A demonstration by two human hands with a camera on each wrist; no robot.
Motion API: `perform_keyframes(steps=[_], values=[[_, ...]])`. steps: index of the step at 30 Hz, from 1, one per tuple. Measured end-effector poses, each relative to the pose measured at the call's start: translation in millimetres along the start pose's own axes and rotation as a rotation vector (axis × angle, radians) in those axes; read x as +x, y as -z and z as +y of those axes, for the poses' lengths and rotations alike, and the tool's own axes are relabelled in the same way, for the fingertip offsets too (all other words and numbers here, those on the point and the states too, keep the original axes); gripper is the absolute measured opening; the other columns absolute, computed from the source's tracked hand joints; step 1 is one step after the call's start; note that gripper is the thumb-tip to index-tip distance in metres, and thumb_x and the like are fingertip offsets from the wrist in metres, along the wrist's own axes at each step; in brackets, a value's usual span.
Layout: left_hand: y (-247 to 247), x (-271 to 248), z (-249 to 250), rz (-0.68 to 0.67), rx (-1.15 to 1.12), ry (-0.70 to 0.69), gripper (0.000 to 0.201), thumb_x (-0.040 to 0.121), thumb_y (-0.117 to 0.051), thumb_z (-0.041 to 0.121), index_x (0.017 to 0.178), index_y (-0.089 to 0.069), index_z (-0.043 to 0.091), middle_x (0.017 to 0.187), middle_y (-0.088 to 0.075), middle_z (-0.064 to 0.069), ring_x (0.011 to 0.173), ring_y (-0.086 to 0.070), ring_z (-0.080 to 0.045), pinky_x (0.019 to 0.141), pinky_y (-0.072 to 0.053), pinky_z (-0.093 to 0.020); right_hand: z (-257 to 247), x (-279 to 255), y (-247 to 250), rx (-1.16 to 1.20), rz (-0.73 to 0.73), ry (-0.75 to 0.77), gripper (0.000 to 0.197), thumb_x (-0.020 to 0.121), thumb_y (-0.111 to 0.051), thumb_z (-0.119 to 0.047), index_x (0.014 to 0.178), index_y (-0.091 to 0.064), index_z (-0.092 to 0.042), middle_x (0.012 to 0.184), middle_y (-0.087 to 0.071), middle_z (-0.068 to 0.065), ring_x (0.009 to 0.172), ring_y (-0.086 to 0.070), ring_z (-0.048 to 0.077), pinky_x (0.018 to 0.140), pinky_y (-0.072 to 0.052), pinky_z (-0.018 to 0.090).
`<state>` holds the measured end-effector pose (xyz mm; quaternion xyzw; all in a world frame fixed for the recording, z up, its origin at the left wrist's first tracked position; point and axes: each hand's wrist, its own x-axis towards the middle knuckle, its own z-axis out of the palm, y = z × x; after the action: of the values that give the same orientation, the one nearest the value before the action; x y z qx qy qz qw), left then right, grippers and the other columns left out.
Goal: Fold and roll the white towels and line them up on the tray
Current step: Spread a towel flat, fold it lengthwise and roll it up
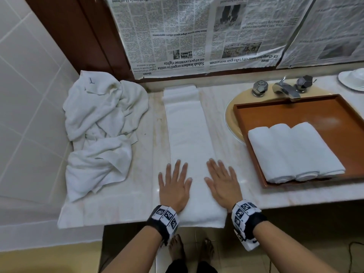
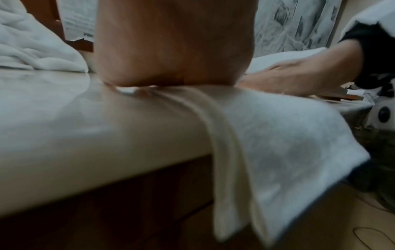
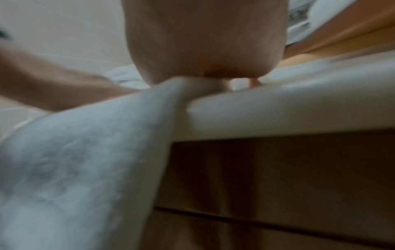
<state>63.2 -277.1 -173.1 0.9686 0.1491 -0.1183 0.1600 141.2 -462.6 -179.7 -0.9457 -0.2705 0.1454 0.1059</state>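
A white towel (image 1: 189, 134) folded into a long narrow strip lies on the marble counter (image 1: 137, 154), running from the back wall to the front edge, where its near end (image 2: 288, 143) hangs over. My left hand (image 1: 174, 183) lies flat, fingers spread, on the strip's left edge near the front. Flat on the right edge, my right hand (image 1: 221, 182) presses with straight fingers. The brown tray (image 1: 291, 109) on the right holds three rolled white towels (image 1: 293, 152) side by side. In both wrist views only the heel of each palm shows: left hand (image 2: 171, 50), right hand (image 3: 205, 42).
A heap of unfolded white towels (image 1: 100, 127) lies at the counter's left. The tray rests over a beige sink (image 1: 234, 119) with a chrome tap (image 1: 285, 88). Newspaper (image 1: 197, 32) covers the back wall. A white dish (image 1: 352, 78) sits far right. White tiles line the left wall.
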Motion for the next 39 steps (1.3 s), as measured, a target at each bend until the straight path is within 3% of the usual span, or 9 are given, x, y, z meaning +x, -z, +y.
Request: perform_keyframes(steps=[4,9,14,20,26,28,31,35,39], values=[[6.4,-11.5,-28.3,-0.003,-0.042,0.119,0.057,0.104,-0.007,0.05,0.155,0.016,0.04,0.158,0.026,0.021,0.151,0.019,-0.016,0.12,0.011,-0.055,14.8,-3.9,14.0,0.085,0.017,-0.134,0.073,0.091,0.009,-0.054,0.158,0.0,-0.026,0.162,0.009,-0.014,0.151,0.009,0.01,0.121,0.006,0.039],[21.5,21.0,-3.3,0.059,-0.205,0.082,0.062,0.105,-0.016,0.047,0.158,0.011,0.029,0.163,0.02,0.016,0.151,0.016,-0.013,0.121,0.008,-0.053,-5.7,29.2,24.4,0.115,0.02,0.018,0.07,0.092,0.004,-0.054,0.157,-0.005,-0.029,0.161,0.007,-0.018,0.15,0.007,0.008,0.123,-0.002,0.041],[18.6,64.6,12.6,-0.029,-0.066,0.02,0.068,0.092,0.01,0.058,0.156,0.015,0.033,0.158,0.027,0.019,0.15,0.022,-0.015,0.119,0.01,-0.059,-15.3,57.5,23.2,-0.062,-0.07,0.102,0.074,0.089,0.012,-0.054,0.157,0.003,-0.028,0.161,0.013,-0.015,0.151,0.01,0.01,0.122,0.0,0.044],[29.5,68.9,-22.1,-0.02,-0.073,0.182,0.06,0.105,-0.009,0.05,0.156,0.016,0.034,0.161,0.025,0.017,0.151,0.02,-0.017,0.119,0.009,-0.059,16.1,72.7,39.8,0.01,-0.031,-0.118,0.059,0.105,-0.013,-0.043,0.158,-0.001,-0.022,0.165,0.007,-0.009,0.152,0.005,0.013,0.121,-0.002,0.043],[44.2,103.0,-3.1,0.001,-0.084,-0.09,0.059,0.101,-0.002,0.052,0.157,0.008,0.037,0.162,0.019,0.021,0.15,0.02,-0.014,0.119,0.007,-0.059,-22.9,107.2,40.2,-0.026,0.004,0.164,0.066,0.097,-0.005,-0.045,0.158,-0.011,-0.021,0.164,-0.004,-0.009,0.152,-0.004,0.014,0.121,-0.007,0.045],[43.2,114.6,1.2,-0.023,-0.033,-0.064,0.063,0.097,0.006,0.053,0.157,0.007,0.035,0.162,0.017,0.021,0.151,0.018,-0.015,0.119,0.002,-0.062,-28.7,119.6,36.6,-0.075,-0.043,0.176,0.071,0.093,0.004,-0.047,0.158,-0.005,-0.023,0.164,0.001,-0.01,0.152,-0.001,0.014,0.121,-0.004,0.045],[43.0,123.4,-14.4,-0.029,-0.013,0.01,0.054,0.104,-0.006,0.049,0.156,0.01,0.041,0.161,0.017,0.025,0.152,0.016,-0.015,0.119,0.005,-0.059,-11.4,130.3,37.0,-0.088,-0.094,0.107,0.073,0.089,0.014,-0.053,0.157,0.007,-0.028,0.16,0.017,-0.016,0.15,0.011,0.01,0.12,0.004,0.043],[51.7,119.9,-44.0,0.007,-0.086,0.149,0.056,0.105,-0.011,0.048,0.156,0.009,0.041,0.163,0.013,0.023,0.152,0.013,-0.019,0.119,0.005,-0.06,22.1,130.6,46.6,-0.014,-0.078,-0.11,0.058,0.104,-0.005,-0.045,0.157,0.009,-0.026,0.16,0.019,-0.015,0.15,0.014,0.013,0.121,0.005,0.044],[55.3,105.5,-29.8,0.022,-0.115,0.025,0.057,0.102,-0.01,0.055,0.155,0.009,0.044,0.162,0.016,0.023,0.152,0.016,-0.017,0.119,0.005,-0.059,3.7,116.6,45.7,-0.009,-0.013,0.049,0.062,0.1,-0.005,-0.048,0.158,0.001,-0.025,0.16,0.015,-0.014,0.151,0.009,0.015,0.12,0.002,0.046]])
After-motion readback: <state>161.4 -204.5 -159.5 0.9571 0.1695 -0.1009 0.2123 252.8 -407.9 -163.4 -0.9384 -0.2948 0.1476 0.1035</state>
